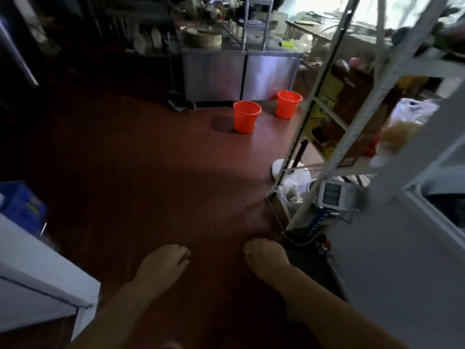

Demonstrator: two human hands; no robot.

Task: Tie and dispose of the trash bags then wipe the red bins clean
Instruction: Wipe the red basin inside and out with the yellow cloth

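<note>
Two red bins stand on the brown floor ahead. The nearer red bin (246, 117) is in the open floor; the farther red bin (288, 104) sits by the steel counter's corner. No bag shows in either. My left hand (164, 264) and my right hand (265, 255) hang low in front of me, far from the bins. Both have fingers curled under and hold nothing that I can see. No trash bag or cloth is in view.
A steel counter (239, 74) stands behind the bins. A white metal rack (352, 127) with boxes and bags lines the right side, with a scale (332, 193) low on it. A white cabinet (37, 278) and blue crate (21, 205) are at left.
</note>
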